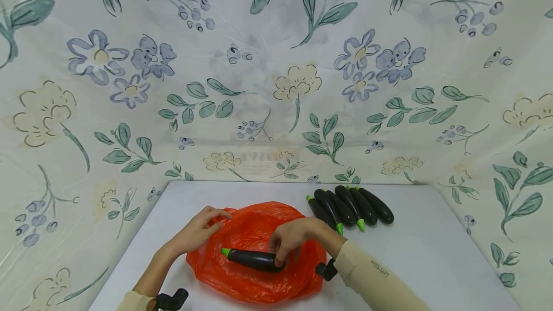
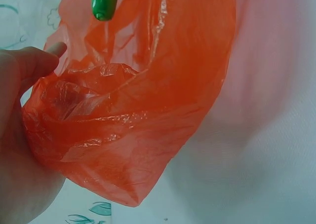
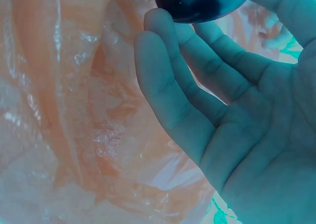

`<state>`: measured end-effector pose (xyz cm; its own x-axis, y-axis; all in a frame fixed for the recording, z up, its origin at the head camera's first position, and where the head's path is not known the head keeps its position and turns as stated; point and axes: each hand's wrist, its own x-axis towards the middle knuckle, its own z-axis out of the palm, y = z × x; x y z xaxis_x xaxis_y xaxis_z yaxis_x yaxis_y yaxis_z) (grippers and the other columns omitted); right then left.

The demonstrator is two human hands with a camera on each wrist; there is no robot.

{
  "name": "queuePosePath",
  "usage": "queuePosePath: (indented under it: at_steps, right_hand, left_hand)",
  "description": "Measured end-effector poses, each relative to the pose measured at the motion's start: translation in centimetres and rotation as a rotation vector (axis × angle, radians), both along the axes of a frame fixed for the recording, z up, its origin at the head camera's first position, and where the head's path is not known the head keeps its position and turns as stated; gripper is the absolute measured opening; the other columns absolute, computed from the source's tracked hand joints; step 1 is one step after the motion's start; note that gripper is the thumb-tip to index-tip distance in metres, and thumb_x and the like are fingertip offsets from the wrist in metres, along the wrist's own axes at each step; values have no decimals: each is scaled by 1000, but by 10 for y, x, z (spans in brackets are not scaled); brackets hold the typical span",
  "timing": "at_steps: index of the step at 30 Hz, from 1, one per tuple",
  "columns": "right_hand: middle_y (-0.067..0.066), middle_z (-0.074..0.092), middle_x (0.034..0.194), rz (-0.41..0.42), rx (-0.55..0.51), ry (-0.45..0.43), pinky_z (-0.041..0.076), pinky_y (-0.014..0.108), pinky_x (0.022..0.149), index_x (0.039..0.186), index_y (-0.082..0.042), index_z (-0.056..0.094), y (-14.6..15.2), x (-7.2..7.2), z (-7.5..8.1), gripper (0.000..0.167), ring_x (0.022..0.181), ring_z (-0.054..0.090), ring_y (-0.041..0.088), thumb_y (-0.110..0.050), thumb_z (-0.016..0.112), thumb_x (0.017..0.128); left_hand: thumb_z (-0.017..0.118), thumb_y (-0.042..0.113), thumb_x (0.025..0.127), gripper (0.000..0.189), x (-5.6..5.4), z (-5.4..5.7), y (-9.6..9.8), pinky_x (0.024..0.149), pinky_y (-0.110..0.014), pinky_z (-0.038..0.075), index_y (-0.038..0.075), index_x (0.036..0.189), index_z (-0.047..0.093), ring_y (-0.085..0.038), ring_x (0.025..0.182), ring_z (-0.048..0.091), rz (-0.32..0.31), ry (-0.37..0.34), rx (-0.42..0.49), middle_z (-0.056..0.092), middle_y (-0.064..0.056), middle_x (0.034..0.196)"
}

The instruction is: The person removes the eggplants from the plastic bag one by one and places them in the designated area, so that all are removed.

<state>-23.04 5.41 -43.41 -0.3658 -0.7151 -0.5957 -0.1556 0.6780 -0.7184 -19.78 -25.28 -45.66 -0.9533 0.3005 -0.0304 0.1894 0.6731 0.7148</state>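
Note:
My right hand (image 1: 288, 239) pinches a dark eggplant (image 1: 255, 259) by its rounded end, and the bright green stem end points left. In the head view the eggplant overlaps the mouth of a red plastic bag (image 1: 255, 292). The right wrist view has its glossy dark end (image 3: 200, 4) between thumb and fingertips. At the bag's upper left rim, my left hand (image 1: 198, 229) holds the plastic. The thumb lies inside the rim in the left wrist view, where the other fingers are hidden behind the bag (image 2: 148, 110).
Several more eggplants (image 1: 345, 205) lie side by side at the back right of the white table (image 1: 414, 263). A floral-print sheet (image 1: 268, 109) rises behind the table and along its sides.

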Motion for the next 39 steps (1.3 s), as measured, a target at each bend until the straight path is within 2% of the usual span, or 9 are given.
queuePosePath:
  at_steps: [9, 18, 25, 32, 39]
  right_hand:
    - [5, 70, 99, -3, -27, -4, 60, 37, 77, 106, -15, 70, 9, -3, 5, 22, 85, 68, 19, -13, 75, 85]
    - [4, 70, 95, -6, -82, 49, 59, 35, 78, 106, -16, 70, 20, -6, 8, 22, 81, 68, 18, -14, 76, 85]
    - [4, 70, 96, -29, -106, 40, 59, 35, 78, 106, -16, 70, 25, -6, 11, 23, 81, 67, 18, -15, 76, 84]
    - [2, 70, 98, 15, -147, 96, 59, 36, 79, 108, -16, 70, 31, -8, 16, 23, 82, 67, 19, -18, 74, 85]
    - [1, 70, 99, -27, -182, 115, 58, 33, 76, 107, -19, 71, 41, -9, 15, 23, 84, 66, 17, -20, 75, 84]
  left_hand:
    - [59, 14, 101, 24, 0, 0, 1, 88, -42, 54, 22, 122, 67, -24, 104, 52, -5, 1, -1, 53, -7, 114]
    - [59, 15, 101, 25, -1, -1, 2, 87, -40, 55, 21, 124, 67, -23, 104, 51, -22, 7, 13, 53, -7, 115]
    - [58, 13, 101, 25, -2, -1, 3, 88, -42, 56, 20, 123, 67, -24, 106, 52, -8, 4, 15, 53, -7, 115]
    - [59, 14, 101, 24, -1, 0, 2, 88, -40, 54, 19, 123, 67, -24, 104, 51, -14, 2, 22, 52, -7, 113]
    - [59, 14, 101, 24, 0, 1, 0, 88, -43, 55, 19, 123, 67, -24, 104, 52, -14, 4, 31, 52, -7, 115]
